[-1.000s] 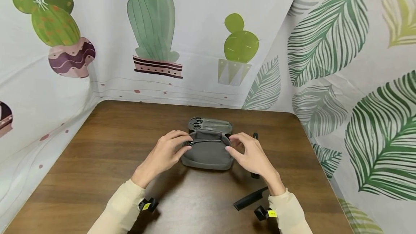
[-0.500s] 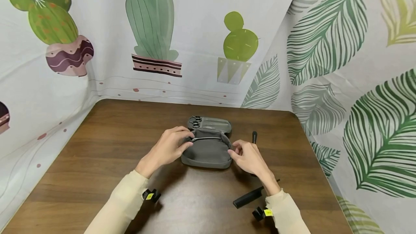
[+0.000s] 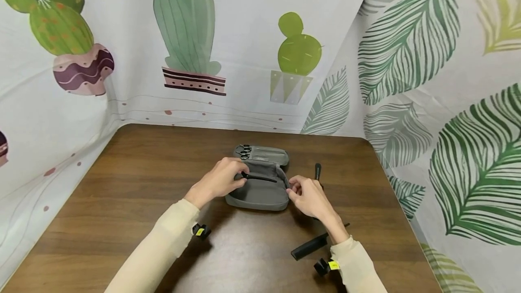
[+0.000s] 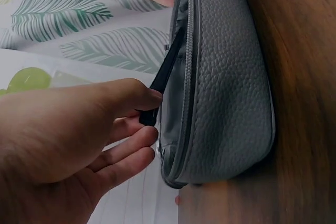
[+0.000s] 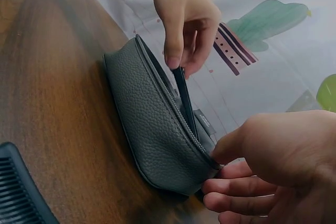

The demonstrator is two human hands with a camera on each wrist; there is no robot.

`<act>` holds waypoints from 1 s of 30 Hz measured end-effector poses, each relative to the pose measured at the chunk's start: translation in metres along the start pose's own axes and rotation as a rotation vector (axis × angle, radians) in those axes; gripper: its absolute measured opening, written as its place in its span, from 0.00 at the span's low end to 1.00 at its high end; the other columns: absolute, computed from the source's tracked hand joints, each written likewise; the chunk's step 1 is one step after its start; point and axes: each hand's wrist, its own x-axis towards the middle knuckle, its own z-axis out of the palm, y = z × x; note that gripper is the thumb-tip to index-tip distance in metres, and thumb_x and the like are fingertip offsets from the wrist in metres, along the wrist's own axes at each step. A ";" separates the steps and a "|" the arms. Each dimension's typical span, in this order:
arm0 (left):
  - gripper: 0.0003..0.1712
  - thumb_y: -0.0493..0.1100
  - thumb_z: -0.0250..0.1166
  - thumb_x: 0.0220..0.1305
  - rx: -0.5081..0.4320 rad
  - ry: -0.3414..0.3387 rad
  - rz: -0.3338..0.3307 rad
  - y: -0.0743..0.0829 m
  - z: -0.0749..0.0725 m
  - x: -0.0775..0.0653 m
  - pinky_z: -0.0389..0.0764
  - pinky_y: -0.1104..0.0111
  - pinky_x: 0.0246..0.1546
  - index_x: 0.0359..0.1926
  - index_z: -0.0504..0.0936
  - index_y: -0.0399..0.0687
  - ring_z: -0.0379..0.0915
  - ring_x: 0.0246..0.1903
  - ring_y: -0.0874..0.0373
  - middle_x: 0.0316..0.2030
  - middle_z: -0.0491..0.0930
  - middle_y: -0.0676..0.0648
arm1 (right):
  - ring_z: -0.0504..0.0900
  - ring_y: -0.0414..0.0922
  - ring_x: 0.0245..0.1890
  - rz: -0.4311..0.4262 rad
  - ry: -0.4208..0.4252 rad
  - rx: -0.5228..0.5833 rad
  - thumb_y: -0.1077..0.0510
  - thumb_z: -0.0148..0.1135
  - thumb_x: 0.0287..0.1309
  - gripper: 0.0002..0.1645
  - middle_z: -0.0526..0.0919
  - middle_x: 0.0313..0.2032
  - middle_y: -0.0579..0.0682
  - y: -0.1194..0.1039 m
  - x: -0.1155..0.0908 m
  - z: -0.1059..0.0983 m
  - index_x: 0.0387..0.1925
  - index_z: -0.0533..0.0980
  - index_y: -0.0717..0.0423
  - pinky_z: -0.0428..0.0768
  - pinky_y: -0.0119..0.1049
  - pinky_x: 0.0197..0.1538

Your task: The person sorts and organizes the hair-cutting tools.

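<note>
At the far left, white cloth (image 3: pixel 134 26) with cactus prints stands behind the table (image 3: pixel 101 193), a brown wood-grain surface. The left sleeve (image 3: pixel 156 243) is cream; a camera (image 3: pixel 201 230) with a yellow label is fixed at its cuff.

The left hand (image 3: pixel 221 177) is above the left end of the pouch. It pinches one end of a slim black tool (image 3: pixel 260 178) between thumb and fingers. The tool slants rightward; both wrist views show its far end within the pouch opening.

The pouch (image 3: pixel 258 197) is grey, with a grained outer wall and a zip along its rim. It rests on the table near the middle, mouth open. Its lid (image 3: pixel 270 153) is folded back on the far side. Scissors (image 3: pixel 244 150) sit at the left end of the lid, ring handles showing.

The right hand (image 3: pixel 311 198) grips the right end of the pouch rim between thumb and fingers. Nearer the front edge, a black comb (image 3: pixel 311 248) lies obliquely on the table, partly behind the right wrist. Beyond the right hand a black handle (image 3: pixel 318 171) projects; the hand covers the rest, so its type cannot be confirmed.
</note>
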 end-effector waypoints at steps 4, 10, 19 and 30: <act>0.07 0.33 0.78 0.68 0.041 -0.015 0.017 -0.002 0.004 0.008 0.93 0.56 0.48 0.46 0.93 0.39 0.91 0.44 0.49 0.43 0.93 0.43 | 0.80 0.36 0.34 -0.009 -0.008 -0.001 0.60 0.71 0.75 0.15 0.88 0.35 0.45 0.000 0.000 0.000 0.57 0.86 0.63 0.80 0.31 0.42; 0.06 0.34 0.78 0.70 0.058 -0.067 -0.038 -0.001 0.008 0.015 0.93 0.55 0.49 0.46 0.93 0.38 0.91 0.45 0.48 0.44 0.94 0.42 | 0.80 0.36 0.33 -0.018 -0.011 0.001 0.60 0.71 0.74 0.15 0.87 0.35 0.46 -0.001 0.000 -0.001 0.57 0.86 0.63 0.80 0.31 0.42; 0.08 0.36 0.81 0.68 0.161 -0.122 -0.087 0.001 0.020 0.020 0.93 0.54 0.50 0.46 0.93 0.40 0.92 0.46 0.46 0.45 0.93 0.42 | 0.80 0.36 0.33 -0.021 -0.028 -0.004 0.60 0.70 0.75 0.15 0.87 0.35 0.45 0.000 -0.002 0.000 0.58 0.85 0.62 0.79 0.30 0.40; 0.07 0.36 0.81 0.61 0.354 -0.027 -0.036 -0.082 0.107 0.040 0.93 0.50 0.41 0.32 0.92 0.53 0.90 0.41 0.44 0.36 0.91 0.47 | 0.80 0.36 0.33 -0.032 -0.041 -0.006 0.60 0.69 0.75 0.16 0.88 0.36 0.46 0.000 -0.001 -0.002 0.59 0.85 0.63 0.81 0.32 0.41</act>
